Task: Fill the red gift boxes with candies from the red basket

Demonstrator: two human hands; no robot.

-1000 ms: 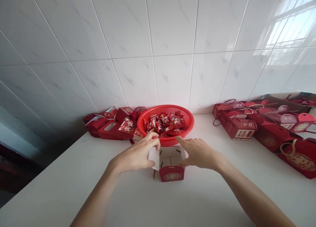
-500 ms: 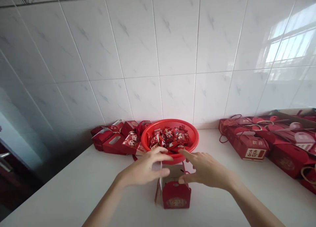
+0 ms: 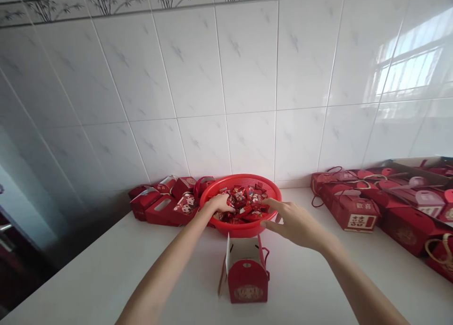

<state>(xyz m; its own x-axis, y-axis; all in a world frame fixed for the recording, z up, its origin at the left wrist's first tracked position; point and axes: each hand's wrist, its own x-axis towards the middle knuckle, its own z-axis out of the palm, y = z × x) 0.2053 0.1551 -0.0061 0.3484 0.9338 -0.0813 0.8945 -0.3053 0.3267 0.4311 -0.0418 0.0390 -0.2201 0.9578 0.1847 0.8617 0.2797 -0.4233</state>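
A red plastic basket (image 3: 244, 228) holds many red-wrapped candies (image 3: 247, 197). My left hand (image 3: 220, 203) reaches over its left rim among the candies; the fingertips are partly hidden, so its grip cannot be made out. At the basket's right rim is my right hand (image 3: 292, 221), thumb and fingers apart, holding nothing. In front of the basket stands a red gift box (image 3: 248, 281), open at the top with a pale inside and a red cord on its right side.
Several closed red boxes (image 3: 161, 211) lie left of the basket against the tiled wall (image 3: 247, 141). Many more red boxes (image 3: 357, 209) fill the right side of the white table (image 3: 177, 287). A grey-edged tray (image 3: 399, 163) stands behind them.
My left hand has moved from above the open box forward into the basket. My right hand has shifted from over the box to the basket's right rim. The view has tilted slightly upward.
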